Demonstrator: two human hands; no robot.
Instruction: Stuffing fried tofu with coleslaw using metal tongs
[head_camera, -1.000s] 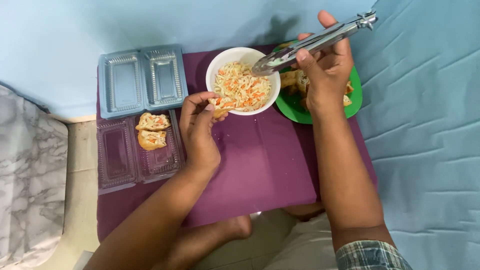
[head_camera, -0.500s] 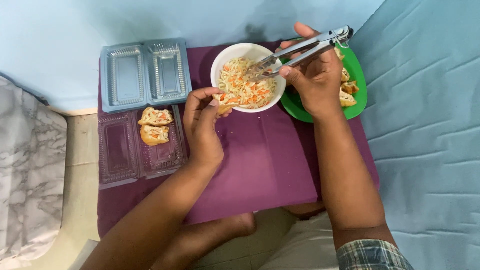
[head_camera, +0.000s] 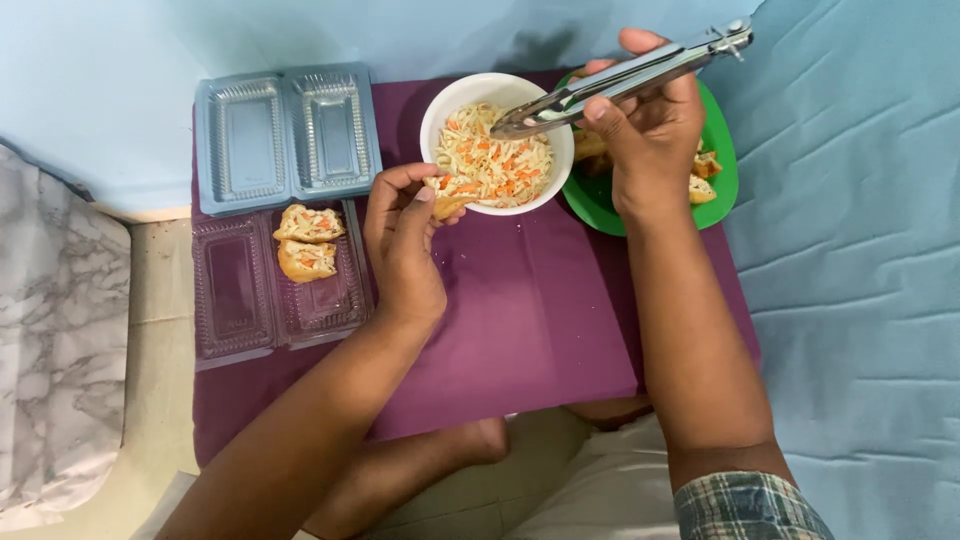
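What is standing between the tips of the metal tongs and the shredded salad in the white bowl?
Nothing visible. The right hand holds the metal tongs with the tips just over the shredded salad in the white bowl. The left hand holds a small pastry piece at the bowl's near rim, beside that path.
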